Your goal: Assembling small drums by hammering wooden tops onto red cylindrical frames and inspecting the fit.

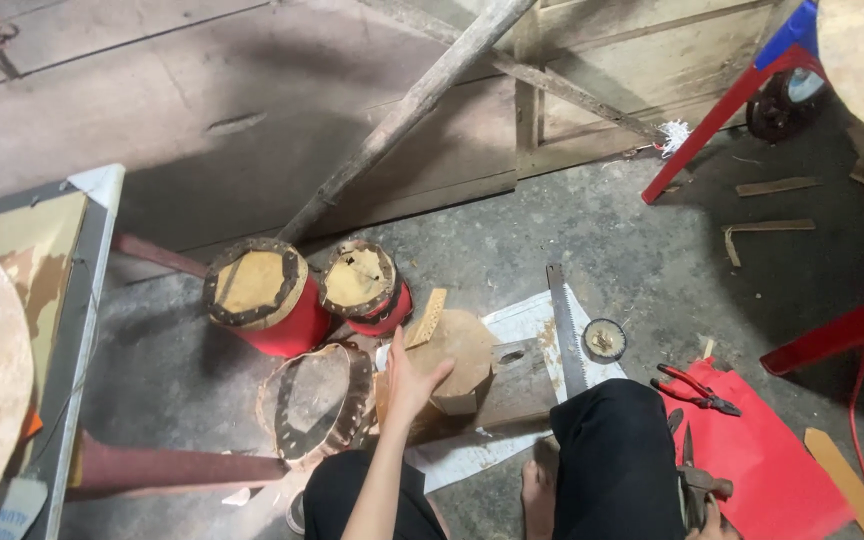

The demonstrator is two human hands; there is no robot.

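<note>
Wooden block (460, 352) under left hand (407, 385), fingers spread flat.

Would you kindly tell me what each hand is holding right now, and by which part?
The left hand lies open against the side of the wooden block, with no closed grip. The right hand is mostly out of frame by the hammer; its hold cannot be told.

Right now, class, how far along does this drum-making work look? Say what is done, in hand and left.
Looks done: two red drums and stand with skins fitted and studded rims. In hand: the left hand rests on a round leather piece over a wooden block. Seemingly left: the bare drum shell beside it has no red covering. The right hand is barely visible by a hammer.
</note>
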